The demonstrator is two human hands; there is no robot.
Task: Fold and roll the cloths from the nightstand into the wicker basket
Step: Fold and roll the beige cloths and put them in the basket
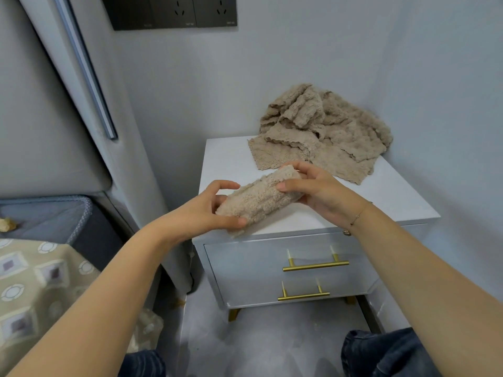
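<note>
Fingers [231,183] of the left hand [206,210] curl round the near end of one rolled cloth [261,200], thumb beneath; the right hand [315,191] pinches the far end, thumb on top, fingertips behind.

Item 1: rolled cloth, beige, fleecy. Count: one. Held just above the front edge of the nightstand [226,170], clear of its top, a loose flap hanging under the left thumb.

Item 2: loose cloths [324,131], same beige pile, heaped at the back right corner of the nightstand against the wall. Count: cannot tell; several layered edges show.

Handling: judged light, soft, compressible, not slippery and not fragile. A roll of this kind will likely spring open if released, so take hold at both ends with the flap tucked under.

Item 3: wicker basket. Not in view.

Item 4: brass drawer handles [315,265]. Count: two.
</note>
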